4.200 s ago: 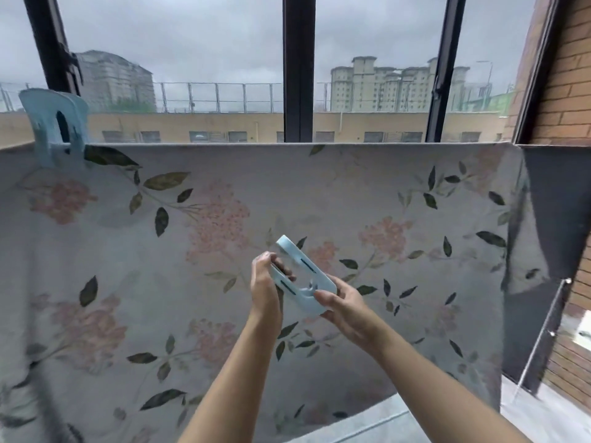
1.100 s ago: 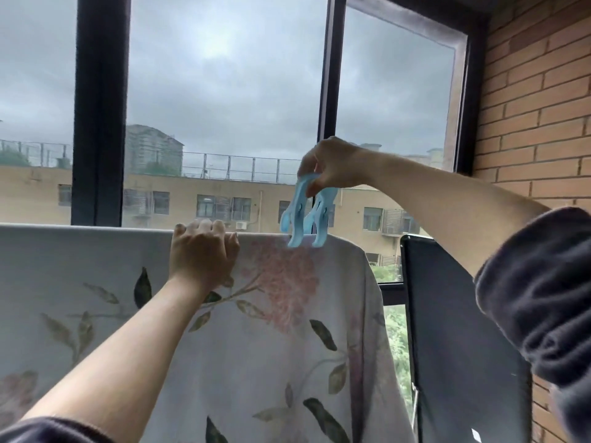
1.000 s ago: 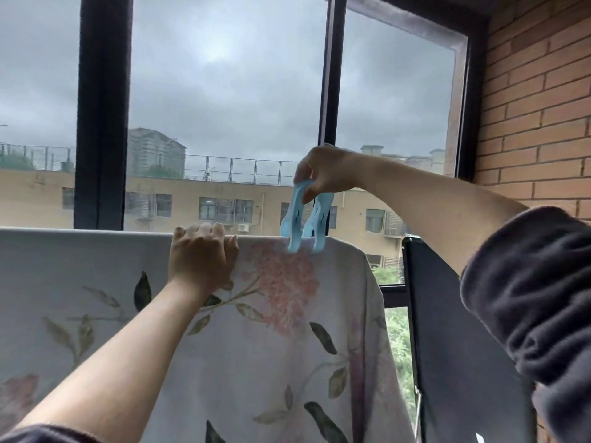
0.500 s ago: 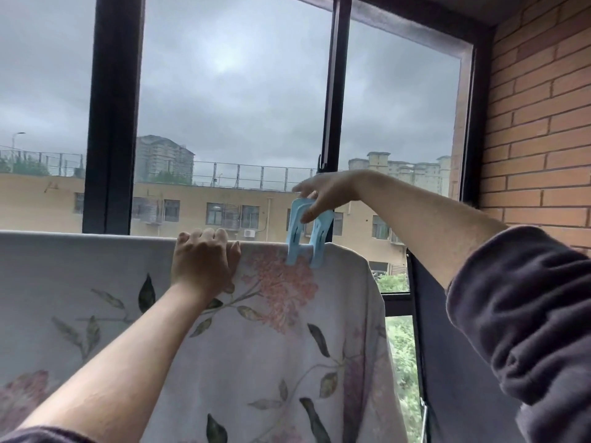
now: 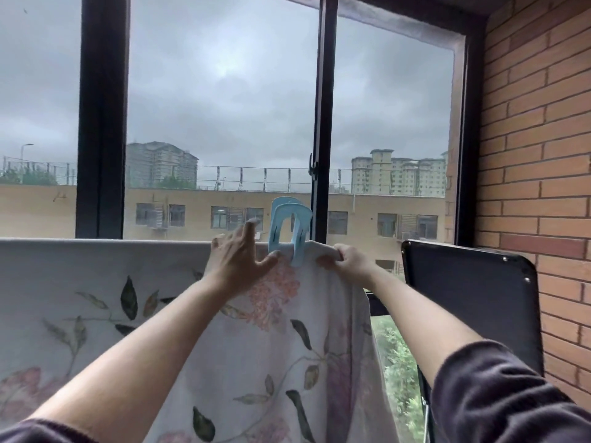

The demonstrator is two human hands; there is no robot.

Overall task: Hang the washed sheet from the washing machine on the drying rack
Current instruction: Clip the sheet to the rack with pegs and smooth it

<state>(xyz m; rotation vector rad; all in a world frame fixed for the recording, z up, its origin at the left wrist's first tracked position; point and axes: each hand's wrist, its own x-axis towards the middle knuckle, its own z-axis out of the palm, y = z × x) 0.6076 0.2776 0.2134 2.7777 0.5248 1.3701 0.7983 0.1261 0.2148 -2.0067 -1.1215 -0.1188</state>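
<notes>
Head view: left hand [image 5: 238,262] has its fingers spread and straight and holds nothing. It lies flat on the top fold of the sheet [image 5: 179,330], just left of the blue clip [image 5: 289,233], likely steadying the cloth. The right hand [image 5: 350,262] has curled fingers pinching the sheet's corner edge, probably to draw it taut. The sheet is draped over the rack bar, which is hidden beneath it. The clip sits astride the fold, pinning it.
</notes>
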